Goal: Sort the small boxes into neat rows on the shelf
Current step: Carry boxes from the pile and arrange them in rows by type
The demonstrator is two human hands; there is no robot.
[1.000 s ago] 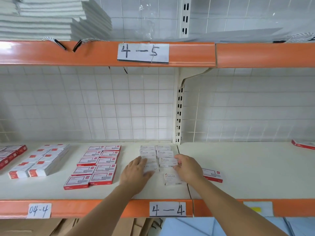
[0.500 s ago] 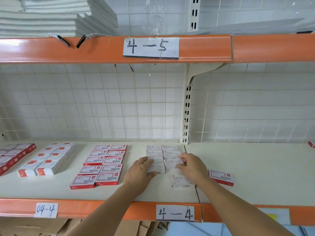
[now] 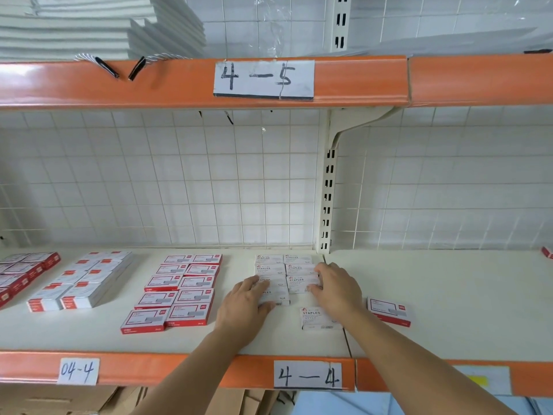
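White staples boxes lie in two columns on the cream shelf, just left of the upright. My left hand rests with relaxed fingers against the left column's front boxes. My right hand presses the right side of the right column. One white staples box lies alone in front, beside my right wrist. A red-edged box sits apart to the right.
Two columns of red-edged boxes stand to the left, with more stacks and red boxes further left. Another red box peeks in at the far right. The upper orange shelf overhangs; its upright divides the back wall.
Both hands have pushed slightly further back and inward against the white boxes, closing the columns. The camera has shifted a little left and closer.
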